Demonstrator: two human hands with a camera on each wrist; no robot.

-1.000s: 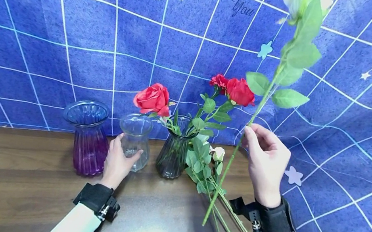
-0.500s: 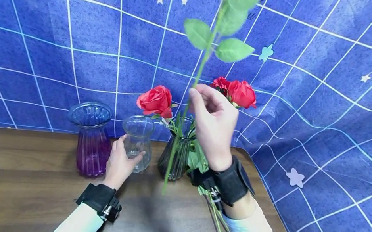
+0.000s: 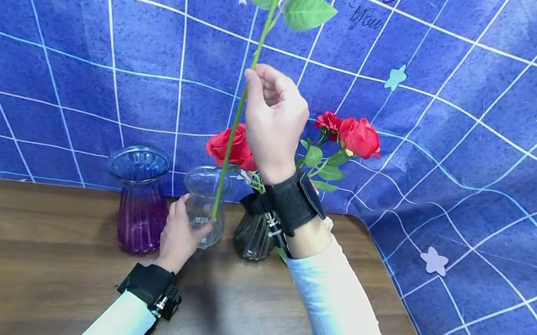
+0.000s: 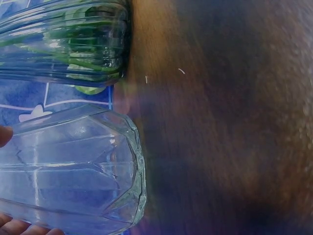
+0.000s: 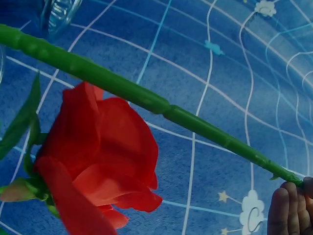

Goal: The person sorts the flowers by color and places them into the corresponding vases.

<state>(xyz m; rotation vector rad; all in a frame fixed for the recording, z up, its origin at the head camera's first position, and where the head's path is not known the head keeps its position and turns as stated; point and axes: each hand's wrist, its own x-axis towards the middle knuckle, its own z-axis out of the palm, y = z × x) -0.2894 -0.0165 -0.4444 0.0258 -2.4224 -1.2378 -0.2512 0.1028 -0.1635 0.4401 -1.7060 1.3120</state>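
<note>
My left hand (image 3: pixel 183 236) grips a clear glass vase (image 3: pixel 196 203) low on its body, thumb on one side and fingers on the other. The same vase (image 4: pixel 73 166) fills the lower left of the left wrist view, its faceted base at the wood. Between thumb and fingertips my right hand (image 3: pixel 275 119) pinches the long green stem (image 3: pixel 238 111) of a white rose, held upright. The stem's lower end overlaps the clear vase in the head view; its bloom is beyond the top edge. In the right wrist view the stem (image 5: pixel 137 95) crosses in front of a red rose (image 5: pixel 102 156).
Left of the clear vase stands a blue-and-purple ribbed vase (image 3: pixel 141 212). To its right, a dark grey vase (image 3: pixel 254 241) holds red flowers (image 3: pixel 360 138), partly behind my right wrist. A blue patterned cloth (image 3: pixel 412 114) hangs behind the wooden table (image 3: pixel 49 274).
My right hand has carried the white rose leftward and up, from the right side to above the clear vase. My left hand has kept its grip on the vase.
</note>
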